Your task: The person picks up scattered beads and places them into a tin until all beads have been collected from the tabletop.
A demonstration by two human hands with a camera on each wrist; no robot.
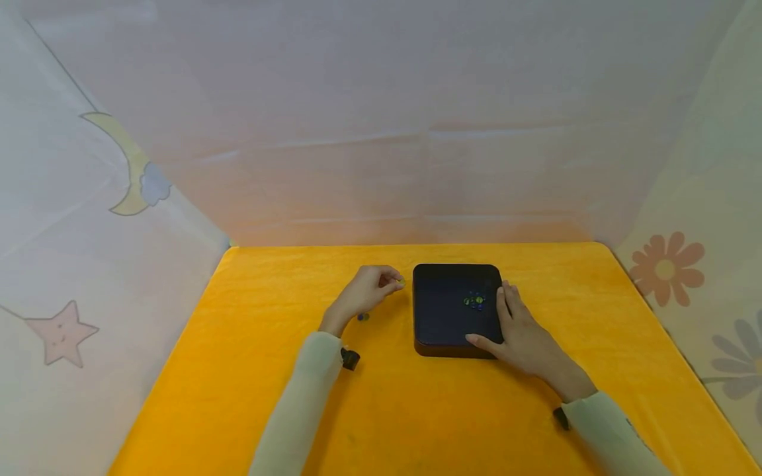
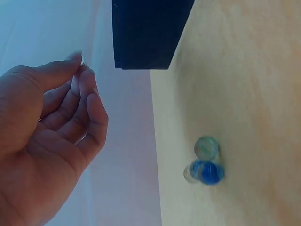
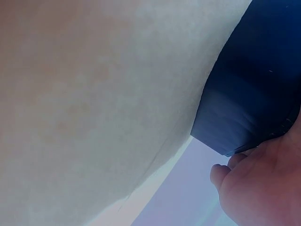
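- Your left hand [image 1: 364,291] hovers just left of the black tray [image 1: 443,330], its fingertips [image 2: 81,66] pinched together on a small clear marble [image 1: 401,282]. The marble barely shows between thumb and forefinger, so the hold looks shallow. A smooth round bead held that way could squirt out, and it is not yet above the tray, so it would drop onto the yellow table [image 1: 238,396].
- Your right hand [image 1: 524,337] lies along the tray's right edge, fingers extended on the rim, thumb at the front corner. It steadies the tray but does not clasp it. A nudge from the left hand against the near wall could shift the tray sideways.
- Several marbles [image 1: 473,301], green and blue, lie clustered inside the tray, close beside your right fingers. A marble dropped from height onto that cluster could scatter them or bounce over the low wall.
- Loose marbles [image 2: 204,162], one greenish, one blue and one clear, lie touching one another on the table under your left wrist. A sleeve or wrist dragging back could set them rolling; nothing along the table edge is seen to stop them.
- The right-wrist view shows only the tray's corner and your thumb, so you cannot check the tray's contents from there.
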